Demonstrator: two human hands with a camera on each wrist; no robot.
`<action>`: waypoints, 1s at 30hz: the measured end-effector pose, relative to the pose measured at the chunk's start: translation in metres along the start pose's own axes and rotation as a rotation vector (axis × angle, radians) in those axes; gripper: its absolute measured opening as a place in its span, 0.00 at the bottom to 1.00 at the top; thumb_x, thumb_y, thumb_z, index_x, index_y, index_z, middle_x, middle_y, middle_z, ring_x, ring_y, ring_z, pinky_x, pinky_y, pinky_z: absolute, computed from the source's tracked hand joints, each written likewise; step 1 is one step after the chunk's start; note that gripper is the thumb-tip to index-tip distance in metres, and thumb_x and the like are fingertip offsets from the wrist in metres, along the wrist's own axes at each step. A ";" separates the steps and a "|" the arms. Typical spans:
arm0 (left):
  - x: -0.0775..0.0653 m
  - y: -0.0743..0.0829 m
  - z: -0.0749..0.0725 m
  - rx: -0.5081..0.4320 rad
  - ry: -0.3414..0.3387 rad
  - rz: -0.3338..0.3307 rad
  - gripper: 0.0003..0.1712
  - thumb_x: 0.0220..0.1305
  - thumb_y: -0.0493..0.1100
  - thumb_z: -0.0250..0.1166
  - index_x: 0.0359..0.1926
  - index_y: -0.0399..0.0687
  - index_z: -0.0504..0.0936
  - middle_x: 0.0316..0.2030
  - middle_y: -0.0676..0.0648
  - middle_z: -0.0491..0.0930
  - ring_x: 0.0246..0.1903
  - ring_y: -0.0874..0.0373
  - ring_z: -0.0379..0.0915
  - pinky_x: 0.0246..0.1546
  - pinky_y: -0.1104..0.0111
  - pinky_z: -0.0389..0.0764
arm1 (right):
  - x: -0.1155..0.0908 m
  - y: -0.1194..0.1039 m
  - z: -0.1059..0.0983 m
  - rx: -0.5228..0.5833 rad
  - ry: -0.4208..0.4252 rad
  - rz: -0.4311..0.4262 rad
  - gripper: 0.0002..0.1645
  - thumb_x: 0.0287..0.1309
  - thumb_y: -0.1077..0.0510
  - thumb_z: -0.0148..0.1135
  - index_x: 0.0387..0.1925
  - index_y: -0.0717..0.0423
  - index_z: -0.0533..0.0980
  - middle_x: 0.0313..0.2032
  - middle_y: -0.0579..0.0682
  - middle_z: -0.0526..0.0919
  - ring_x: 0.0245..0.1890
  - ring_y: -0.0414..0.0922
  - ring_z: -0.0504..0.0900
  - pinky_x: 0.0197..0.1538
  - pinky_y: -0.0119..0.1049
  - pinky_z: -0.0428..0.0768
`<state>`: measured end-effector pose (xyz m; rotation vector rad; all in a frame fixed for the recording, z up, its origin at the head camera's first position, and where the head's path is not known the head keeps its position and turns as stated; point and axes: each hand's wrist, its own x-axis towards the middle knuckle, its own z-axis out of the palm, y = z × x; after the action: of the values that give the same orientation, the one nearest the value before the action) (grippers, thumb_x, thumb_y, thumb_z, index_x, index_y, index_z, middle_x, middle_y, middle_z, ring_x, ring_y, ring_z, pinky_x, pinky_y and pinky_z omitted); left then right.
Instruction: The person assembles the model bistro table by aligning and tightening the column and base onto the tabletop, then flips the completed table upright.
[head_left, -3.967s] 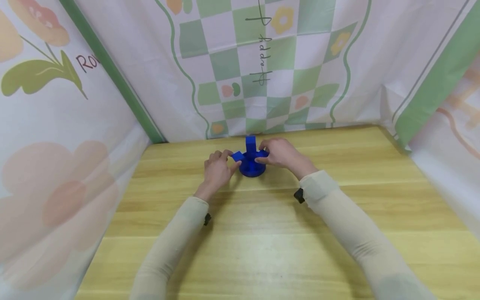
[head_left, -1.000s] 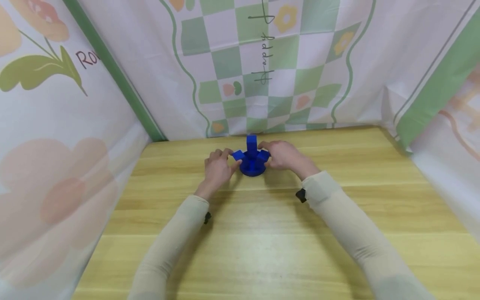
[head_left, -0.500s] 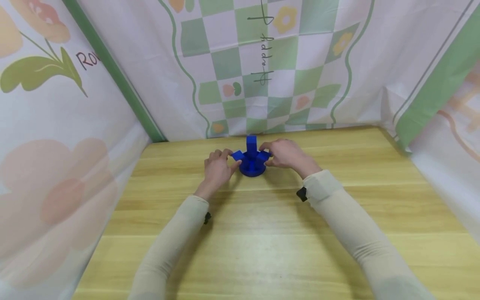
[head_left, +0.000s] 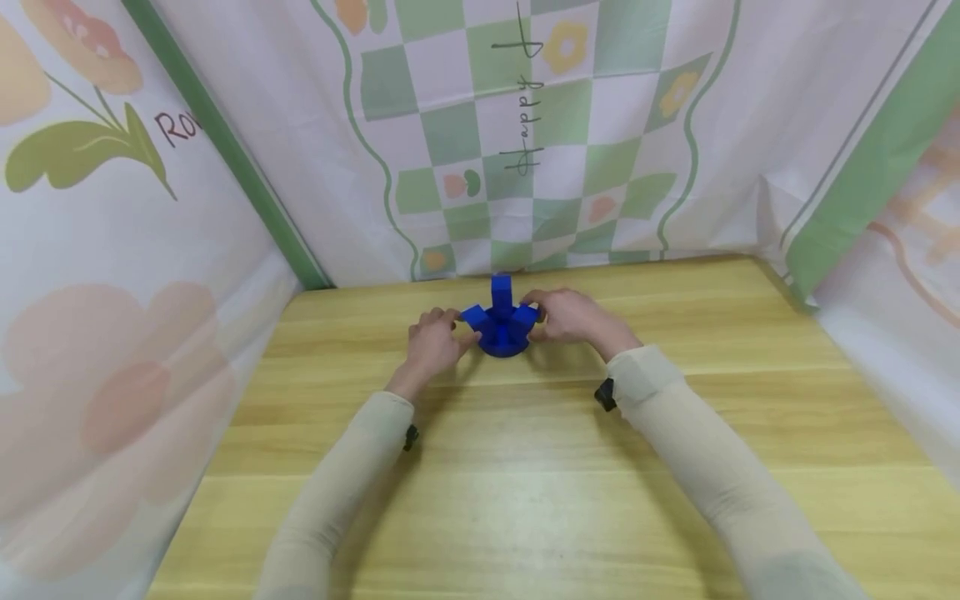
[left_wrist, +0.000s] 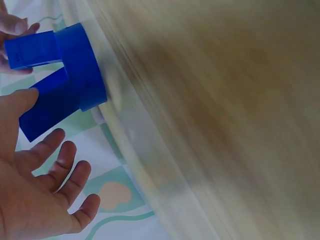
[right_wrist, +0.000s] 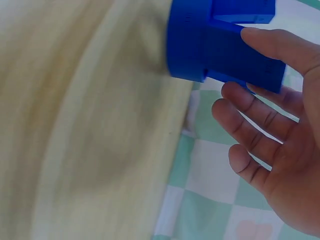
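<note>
A round blue base (head_left: 504, 347) stands on the table near its back edge. Three blue rectangular blocks rise from it: the back block (head_left: 502, 293) upright, the left block (head_left: 474, 316) and the right block (head_left: 526, 316) leaning outward. My left hand (head_left: 432, 343) holds the left block, thumb on its face and index finger by its edge; in the left wrist view the other fingers spread free. On the other side my right hand (head_left: 573, 317) pinches the right block. The right wrist view shows that thumb (right_wrist: 265, 40) on the near face and the index finger partly hidden behind.
The wooden table (head_left: 517, 483) reaches toward me from the base. A printed curtain (head_left: 450, 125) hangs close behind the back edge, with another fabric wall (head_left: 135, 350) along the left side.
Four seconds ago the right thumb crossed in front of the base; it has since drawn right, uncovering the right block. Since half a second ago, both side blocks show more of their length.
</note>
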<state>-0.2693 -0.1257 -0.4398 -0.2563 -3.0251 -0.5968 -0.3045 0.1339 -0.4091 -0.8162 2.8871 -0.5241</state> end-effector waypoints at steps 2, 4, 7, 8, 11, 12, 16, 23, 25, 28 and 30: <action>0.001 -0.001 0.002 0.000 -0.023 0.002 0.33 0.66 0.66 0.61 0.61 0.49 0.77 0.52 0.46 0.78 0.55 0.47 0.71 0.60 0.48 0.69 | 0.001 0.004 0.005 0.005 -0.010 0.015 0.36 0.52 0.48 0.71 0.62 0.52 0.74 0.42 0.56 0.86 0.40 0.50 0.82 0.45 0.49 0.80; 0.002 -0.003 0.003 0.004 -0.042 0.008 0.33 0.66 0.65 0.62 0.61 0.49 0.78 0.52 0.46 0.79 0.55 0.46 0.71 0.61 0.47 0.69 | 0.002 0.007 0.009 0.007 -0.014 0.028 0.35 0.52 0.47 0.71 0.61 0.53 0.74 0.41 0.55 0.85 0.39 0.50 0.82 0.45 0.48 0.80; 0.004 -0.004 0.005 0.012 -0.063 0.023 0.32 0.65 0.64 0.63 0.61 0.48 0.79 0.52 0.46 0.80 0.56 0.46 0.71 0.61 0.47 0.68 | 0.003 0.010 0.014 0.002 -0.012 0.039 0.35 0.52 0.47 0.71 0.60 0.55 0.74 0.39 0.55 0.85 0.38 0.50 0.81 0.45 0.48 0.79; 0.004 -0.005 0.006 0.015 -0.071 0.028 0.33 0.65 0.64 0.63 0.61 0.47 0.79 0.52 0.46 0.80 0.56 0.46 0.71 0.61 0.47 0.68 | 0.004 0.010 0.016 0.004 -0.009 0.042 0.34 0.52 0.48 0.71 0.59 0.55 0.75 0.39 0.55 0.85 0.38 0.50 0.81 0.45 0.48 0.80; 0.007 -0.006 0.007 0.021 -0.100 0.038 0.33 0.66 0.63 0.64 0.62 0.47 0.78 0.52 0.46 0.80 0.56 0.46 0.71 0.60 0.47 0.69 | 0.006 0.013 0.021 -0.005 -0.007 0.045 0.29 0.51 0.48 0.72 0.53 0.56 0.77 0.38 0.54 0.86 0.38 0.51 0.82 0.46 0.49 0.80; 0.007 -0.006 0.007 0.016 -0.109 0.038 0.33 0.66 0.62 0.64 0.62 0.46 0.78 0.53 0.46 0.80 0.56 0.46 0.71 0.60 0.47 0.69 | 0.007 0.013 0.022 -0.006 -0.008 0.049 0.27 0.51 0.48 0.72 0.51 0.56 0.78 0.37 0.54 0.86 0.39 0.51 0.83 0.47 0.50 0.81; 0.010 -0.007 0.009 -0.010 -0.143 0.042 0.32 0.67 0.60 0.64 0.62 0.44 0.78 0.52 0.44 0.80 0.55 0.46 0.71 0.60 0.48 0.70 | 0.009 0.016 0.030 -0.005 -0.020 0.071 0.23 0.51 0.46 0.74 0.43 0.55 0.79 0.35 0.51 0.85 0.38 0.51 0.83 0.47 0.49 0.81; 0.015 -0.009 0.014 -0.034 -0.167 0.074 0.31 0.67 0.57 0.65 0.61 0.41 0.78 0.48 0.42 0.80 0.51 0.46 0.73 0.55 0.53 0.75 | 0.011 0.015 0.036 -0.004 -0.011 0.102 0.22 0.50 0.44 0.75 0.37 0.54 0.78 0.32 0.49 0.83 0.36 0.50 0.81 0.45 0.48 0.80; 0.016 -0.008 0.015 -0.046 -0.165 0.078 0.30 0.66 0.57 0.66 0.60 0.40 0.78 0.48 0.42 0.80 0.50 0.46 0.73 0.55 0.54 0.76 | 0.012 0.014 0.036 -0.007 -0.007 0.103 0.21 0.50 0.44 0.75 0.36 0.53 0.77 0.31 0.49 0.83 0.36 0.50 0.81 0.44 0.47 0.80; 0.017 -0.007 0.015 -0.057 -0.168 0.081 0.27 0.65 0.55 0.67 0.55 0.39 0.80 0.47 0.41 0.80 0.49 0.46 0.73 0.54 0.55 0.76 | 0.013 0.014 0.036 -0.008 -0.011 0.104 0.21 0.50 0.44 0.75 0.35 0.54 0.77 0.31 0.49 0.83 0.35 0.49 0.81 0.44 0.47 0.80; 0.018 -0.007 0.016 -0.060 -0.171 0.083 0.25 0.65 0.54 0.68 0.51 0.38 0.81 0.46 0.41 0.80 0.49 0.46 0.74 0.55 0.55 0.76 | 0.013 0.013 0.036 0.003 -0.015 0.109 0.21 0.49 0.45 0.76 0.36 0.55 0.78 0.31 0.49 0.84 0.36 0.50 0.82 0.45 0.47 0.80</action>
<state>-0.2886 -0.1227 -0.4557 -0.4554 -3.1421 -0.6937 -0.3158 0.1266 -0.4478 -0.6546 2.8958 -0.5077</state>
